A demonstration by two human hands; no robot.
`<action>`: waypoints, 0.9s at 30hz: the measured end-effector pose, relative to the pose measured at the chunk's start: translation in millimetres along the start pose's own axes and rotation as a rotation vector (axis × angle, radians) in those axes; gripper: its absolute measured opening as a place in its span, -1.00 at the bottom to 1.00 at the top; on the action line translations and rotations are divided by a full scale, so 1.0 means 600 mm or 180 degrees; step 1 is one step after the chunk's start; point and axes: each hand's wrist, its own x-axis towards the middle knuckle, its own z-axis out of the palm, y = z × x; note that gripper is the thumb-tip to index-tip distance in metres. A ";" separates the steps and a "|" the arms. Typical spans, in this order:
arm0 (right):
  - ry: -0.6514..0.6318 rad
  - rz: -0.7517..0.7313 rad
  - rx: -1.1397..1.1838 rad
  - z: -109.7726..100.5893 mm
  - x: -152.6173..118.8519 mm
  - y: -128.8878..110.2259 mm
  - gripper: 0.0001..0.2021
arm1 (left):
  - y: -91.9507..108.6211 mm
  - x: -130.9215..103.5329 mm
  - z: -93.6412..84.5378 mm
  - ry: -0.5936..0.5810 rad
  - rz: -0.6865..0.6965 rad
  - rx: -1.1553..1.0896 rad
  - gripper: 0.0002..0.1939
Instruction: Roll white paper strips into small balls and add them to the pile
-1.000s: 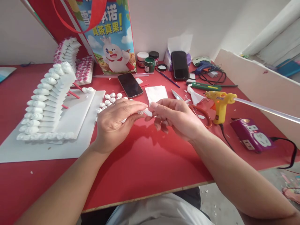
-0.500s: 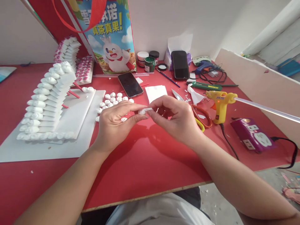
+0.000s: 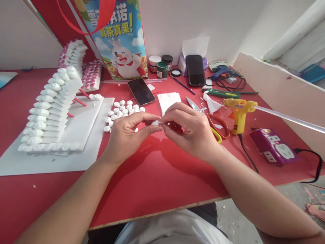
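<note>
White bud [image 3: 155,123] pinched in left hand [image 3: 126,134] between thumb and fingers, right hand [image 3: 190,130] thumb and fingertips gripping its thin end, bud held above red table [image 3: 152,183], loose white rosettes [image 3: 122,108] just beside left hand, scissors [image 3: 193,104] near right hand, folded white sheet [image 3: 168,100] behind

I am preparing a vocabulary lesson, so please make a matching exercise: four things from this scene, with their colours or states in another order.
1. small white rosette
2. hot glue gun
3. power strip
4. scissors

A. purple
B. handles partly orange
C. pinched in the left hand
D. yellow, with a translucent glue stick

Pairs: 1-C, 2-D, 3-A, 4-B
</note>
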 end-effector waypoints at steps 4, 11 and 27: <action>0.0041 0.0394 0.0337 -0.002 0.003 -0.007 -0.92 | -0.001 0.006 0.000 -0.0117 -0.0312 -0.0460 -0.85; 0.0345 0.1822 0.1640 -0.016 0.016 -0.021 -0.89 | -0.017 0.016 0.008 -0.0624 -0.1585 -0.2650 -0.63; -0.0136 0.1668 0.2305 -0.004 0.012 -0.014 -0.72 | -0.015 0.009 0.014 -0.1357 -0.2132 -0.3413 -0.59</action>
